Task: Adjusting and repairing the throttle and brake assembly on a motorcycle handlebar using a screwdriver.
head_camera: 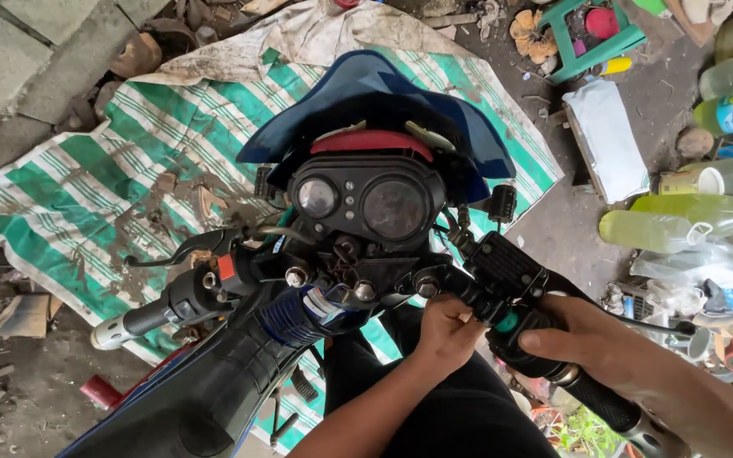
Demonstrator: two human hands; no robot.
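Note:
A motorcycle stands below me, seen from above, with a black twin-dial gauge cluster point(366, 199) under a blue front cowl point(366, 85). My left hand point(446, 329) is curled around the handlebar just right of the centre clamp, beside the black right switch housing point(506, 267). My right hand point(591, 342) wraps the black right-hand grip point(595, 403), thumb lying against the housing. The left grip point(142, 321) and its lever point(176, 250) stick out free on the other side.
A dirty green-and-white striped tarp point(112, 170) lies under the bike's front. Several plastic bottles point(672, 229) are heaped at the right, with a white sack point(608, 136) and a green stool point(591, 34) beyond. A concrete wall point(10, 59) runs along the far left.

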